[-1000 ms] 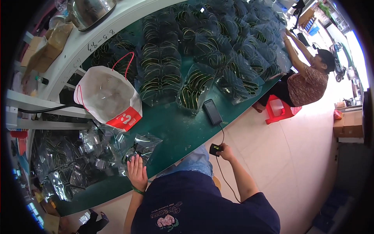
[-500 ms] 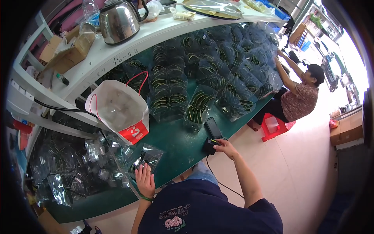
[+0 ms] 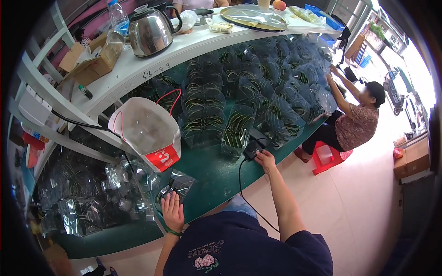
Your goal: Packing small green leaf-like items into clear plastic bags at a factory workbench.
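My left hand [image 3: 172, 212] lies with its fingers stretched out on the near end of a clear plastic bag [image 3: 183, 182], which has something small and black in it. Further right, at the table's near edge, my right hand [image 3: 266, 161] is closed on a small black box-shaped device [image 3: 253, 148] with a black cord [image 3: 241, 180] running down from it. A dark flat slab, partly covered, lies just beyond this device. Packed clear bags [image 3: 238, 126] holding curved dark pieces with yellowish edges lie close beyond my right hand.
A white paper bag [image 3: 146, 126] with red handles stands open on the green table [image 3: 207, 171]. Many bagged pieces [image 3: 87, 193] lie at the left. A steel kettle [image 3: 149, 34] stands on the white shelf [image 3: 133, 76]. A seated person [image 3: 361, 117] handles bags at the far right.
My right hand has moved away from me with the black device, now over the near part of the dark slab. My left hand stays on the plastic bag. The view has shifted slightly.
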Tool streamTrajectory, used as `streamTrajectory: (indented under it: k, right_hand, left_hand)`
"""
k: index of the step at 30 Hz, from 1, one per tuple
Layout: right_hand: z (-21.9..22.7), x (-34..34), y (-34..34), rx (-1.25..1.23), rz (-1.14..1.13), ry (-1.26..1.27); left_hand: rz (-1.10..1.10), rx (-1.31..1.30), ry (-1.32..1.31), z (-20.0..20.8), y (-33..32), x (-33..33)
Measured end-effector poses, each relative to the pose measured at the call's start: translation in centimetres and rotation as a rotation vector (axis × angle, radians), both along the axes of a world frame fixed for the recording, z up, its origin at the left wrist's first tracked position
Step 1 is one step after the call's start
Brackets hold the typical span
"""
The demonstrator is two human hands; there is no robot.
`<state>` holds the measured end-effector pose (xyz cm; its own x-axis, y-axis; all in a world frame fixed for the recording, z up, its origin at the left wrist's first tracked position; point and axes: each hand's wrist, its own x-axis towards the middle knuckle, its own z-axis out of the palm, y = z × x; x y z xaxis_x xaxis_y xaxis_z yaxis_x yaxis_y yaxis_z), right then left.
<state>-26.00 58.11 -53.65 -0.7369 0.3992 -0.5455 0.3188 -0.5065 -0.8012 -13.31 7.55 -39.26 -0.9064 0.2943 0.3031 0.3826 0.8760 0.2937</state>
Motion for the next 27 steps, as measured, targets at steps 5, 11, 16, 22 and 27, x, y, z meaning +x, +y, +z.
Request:
streamTrajectory:
  k: [5,11,16,22,27]
  right_hand:
    - [-2.7,3.6,0.7,0.882,0.01,-0.263]
    - [9.7,7.2,-11.6,1.047,0.213,0.153]
    - [16.9,7.1,-22.3,1.032,0.822,0.674]
    - [16.0,5.8,-28.7,1.135,1.124,0.9]
    - [16.5,1.1,-28.3,1.396,1.178,0.843]
  left_hand:
    - [0.011,0.02,0.013,0.3,0.9,-1.1]
    - [0.008,0.122,0.033,1.9,-0.8,-0.1]
    - [0.213,0.23,0.202,4.8,-2.2,-1.6]
    - [0.345,0.586,-0.106,1.0,-4.8,-0.9]
    - [0.311,0.874,-0.669,5.8,-0.2,3.5]
